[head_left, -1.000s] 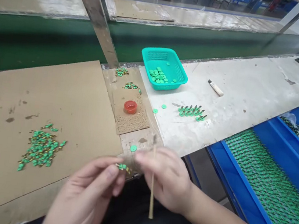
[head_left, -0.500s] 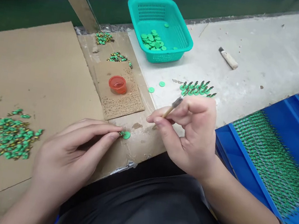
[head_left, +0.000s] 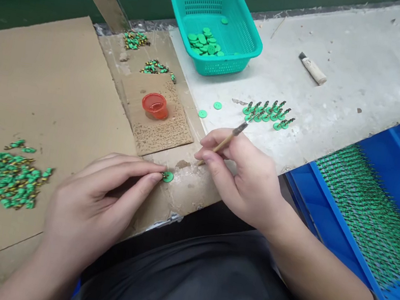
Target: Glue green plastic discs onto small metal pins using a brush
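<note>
My left hand (head_left: 103,201) rests on the cardboard near the bench's front edge, its thumb and fingertips pinched on a small green disc part (head_left: 167,176). My right hand (head_left: 240,180) is closed around a thin wooden brush (head_left: 229,137), whose dark tip points up and right toward a row of small green parts (head_left: 268,112) standing on the grey bench. A small red cup (head_left: 155,106) sits on a stained cardboard patch just beyond both hands.
A teal basket (head_left: 240,21) with green discs stands at the back. A pile of green parts (head_left: 12,178) lies at left on the cardboard sheet (head_left: 45,88). Two loose discs (head_left: 209,109) lie nearby, a white-handled tool (head_left: 312,69) farther right, a blue tray (head_left: 369,213) of parts at right.
A second ago both hands were raised together near my lap; they have come down to the bench. In the last half second the brush hand lowered slightly; the view tilted down.
</note>
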Motion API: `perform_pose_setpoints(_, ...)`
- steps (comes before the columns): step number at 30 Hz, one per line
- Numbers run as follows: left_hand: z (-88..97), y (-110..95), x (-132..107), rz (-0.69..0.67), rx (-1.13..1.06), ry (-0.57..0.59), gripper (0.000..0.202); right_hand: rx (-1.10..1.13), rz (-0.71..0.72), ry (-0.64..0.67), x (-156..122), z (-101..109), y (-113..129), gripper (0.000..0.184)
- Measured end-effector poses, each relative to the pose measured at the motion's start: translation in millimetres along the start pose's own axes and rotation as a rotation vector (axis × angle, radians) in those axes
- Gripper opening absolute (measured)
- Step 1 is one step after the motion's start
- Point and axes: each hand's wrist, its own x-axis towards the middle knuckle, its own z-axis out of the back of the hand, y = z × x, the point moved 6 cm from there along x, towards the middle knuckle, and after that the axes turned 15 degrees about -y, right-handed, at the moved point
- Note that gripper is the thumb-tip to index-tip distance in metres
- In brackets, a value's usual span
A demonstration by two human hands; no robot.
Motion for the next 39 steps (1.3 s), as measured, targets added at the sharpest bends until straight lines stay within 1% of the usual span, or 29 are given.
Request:
perform_pose_setpoints(3, -0.2, -1, -2, 0.02, -0.004, -0.006, 0.009, -0.018, 0.009, 0.025, 2, -1, 1, 0.009)
perform_pose_setpoints(7, -0.3, -4, -4, 0.029, -0.005, -0.037, 0.007, -0.065, 0.056, 0.102, 2, 1, 3, 0.016)
perform_pose_setpoints(10, -0.8, -5, -4, 0.012, -0.007, -0.039, 0.007, -0.149, 0.059, 0.173, 1, 3, 2, 0.02)
perform_pose_setpoints(13, -0.5, -6, -3, -0.02, -0.013, -0.047, 0.007, -0.176, 0.049, 0.207, -1, 2, 1, 0.022)
perform_pose_setpoints(16, -1.1, -7, -4, -0.028, -0.036, -0.057, 0.008, -0.075, 0.035, 0.171, -2, -5, 4, 0.021)
perform_pose_setpoints(19, -1.8, -5, -7, 0.044, -0.042, -0.08, 0.007, 0.037, 0.022, 0.146, -4, -20, 8, 0.025)
perform_pose_setpoints(21, -1.6, -4, -8, 0.084, -0.033, -0.097, 0.007, 0.046, 0.028, 0.171, -5, -32, 9, 0.028)
perform_pose_setpoints(24, -1.0, -2, -10, 0.074, -0.009, -0.104, 0.01, 0.011, 0.058, 0.221, -5, -44, 10, 0.028)
perform_pose_setpoints(27, -0.9, 1, -11, 0.066, 0.004, -0.1, 0.011, -0.017, 0.081, 0.253, -5, -47, 9, 0.029)
perform_pose_setpoints(33, -1.4, 4, -10, 0.068, -0.038, -0.092, 0.008, -0.021, 0.091, 0.256, -4, -46, 9, 0.029)
perform_pose_setpoints(37, -2.4, 9, -10, 0.069, -0.062, -0.064, 0.007, 0.01, 0.103, 0.286, -1, -48, 10, 0.026)
perform_pose_setpoints(39, -2.0, 12, -9, 0.064, -0.061, -0.069, 0.006, 0.033, 0.113, 0.301, 2, -49, 13, 0.026)
